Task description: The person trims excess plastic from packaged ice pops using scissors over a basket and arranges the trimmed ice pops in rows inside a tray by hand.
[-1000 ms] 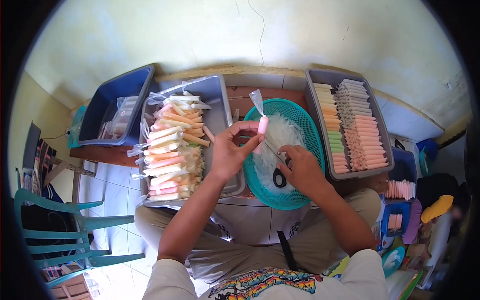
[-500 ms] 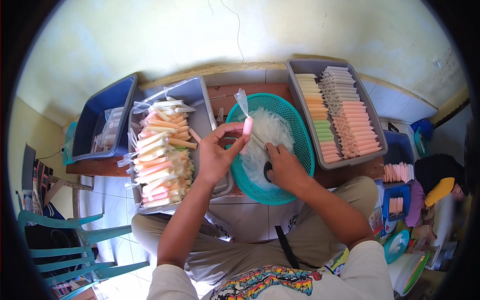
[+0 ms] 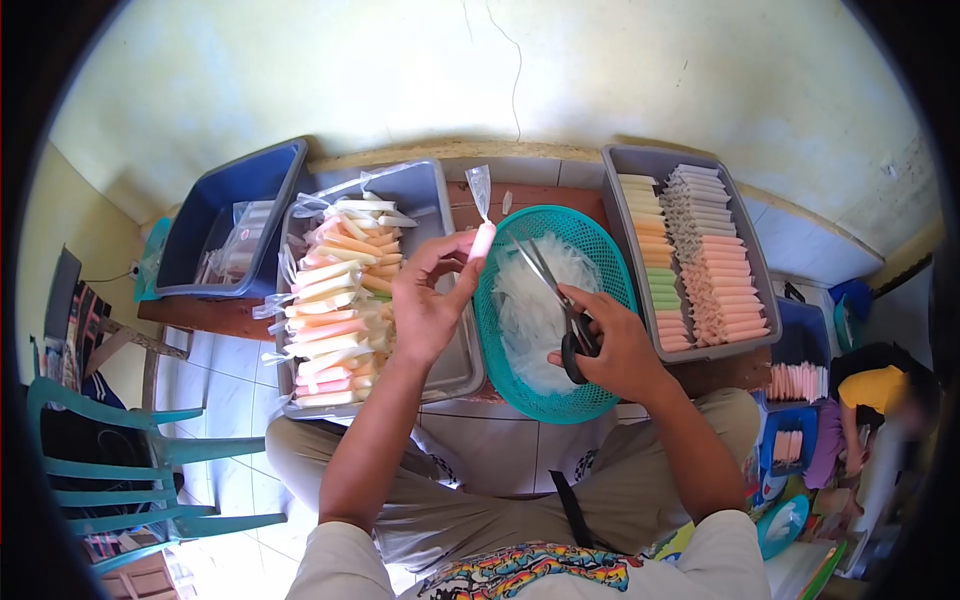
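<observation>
Mid-frame, the scissors (image 3: 553, 286) pair shiny metal blades (image 3: 538, 264) with smooth black plastic handles (image 3: 571, 360); glossy clear plastic film (image 3: 480, 188) wraps the pink stick (image 3: 483, 241); the teal basket (image 3: 613, 290) is smooth plastic mesh; matt cloth trousers (image 3: 460, 518) at bottom centre, matt, uneven wall (image 3: 330, 85) across the top

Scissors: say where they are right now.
In the head view, the scissors are in the right hand, blades over the teal basket.

Left grip (image 3: 432, 292) pinched; right grip (image 3: 615, 345) curled; forearms (image 3: 365, 435) angled inward.
</observation>
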A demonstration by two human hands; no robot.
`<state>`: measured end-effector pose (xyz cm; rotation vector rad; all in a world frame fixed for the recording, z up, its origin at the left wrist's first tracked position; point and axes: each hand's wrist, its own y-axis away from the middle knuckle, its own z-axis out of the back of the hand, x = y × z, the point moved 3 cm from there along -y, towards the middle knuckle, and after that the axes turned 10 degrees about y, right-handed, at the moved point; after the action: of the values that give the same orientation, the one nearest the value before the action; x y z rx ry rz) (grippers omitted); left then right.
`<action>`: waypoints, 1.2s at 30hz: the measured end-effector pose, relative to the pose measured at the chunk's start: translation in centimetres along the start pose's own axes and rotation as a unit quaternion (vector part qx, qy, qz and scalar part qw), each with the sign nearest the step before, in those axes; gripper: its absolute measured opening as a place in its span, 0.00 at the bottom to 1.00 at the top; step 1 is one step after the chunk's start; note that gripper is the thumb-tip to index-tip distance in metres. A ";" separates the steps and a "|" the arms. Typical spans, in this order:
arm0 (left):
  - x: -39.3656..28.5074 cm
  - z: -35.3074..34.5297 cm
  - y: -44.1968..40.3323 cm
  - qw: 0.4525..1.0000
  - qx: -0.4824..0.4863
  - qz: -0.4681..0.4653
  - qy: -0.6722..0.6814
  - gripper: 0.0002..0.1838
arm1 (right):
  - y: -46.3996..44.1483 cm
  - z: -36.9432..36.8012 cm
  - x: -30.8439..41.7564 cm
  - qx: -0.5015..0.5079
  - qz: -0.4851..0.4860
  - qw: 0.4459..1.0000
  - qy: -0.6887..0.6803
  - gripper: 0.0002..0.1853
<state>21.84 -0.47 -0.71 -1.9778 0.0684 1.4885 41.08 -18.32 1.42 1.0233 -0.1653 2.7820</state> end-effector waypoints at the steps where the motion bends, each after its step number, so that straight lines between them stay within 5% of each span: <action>1: -0.2 0.4 -0.1 0.999 -0.014 -0.029 -0.030 0.19 | 0.0 0.2 0.1 -0.001 -0.004 1.000 -0.031 0.47; 7: -2.4 0.6 -0.2 0.966 0.020 -0.090 -0.243 0.22 | 0.5 0.2 -1.2 0.024 0.095 0.988 -0.121 0.52; 19: -1.3 -0.8 1.0 0.986 0.131 0.028 -0.101 0.22 | 0.4 -0.1 -1.0 0.098 0.033 0.961 -0.257 0.55; 36: -1.4 -1.0 1.0 0.976 0.148 -0.005 -0.160 0.17 | 0.6 -1.0 -1.0 0.079 0.029 0.967 -0.242 0.53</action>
<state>21.80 -2.30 0.17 -1.4853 0.1320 1.6656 41.11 -18.85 -0.02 1.7512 -0.0331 2.5698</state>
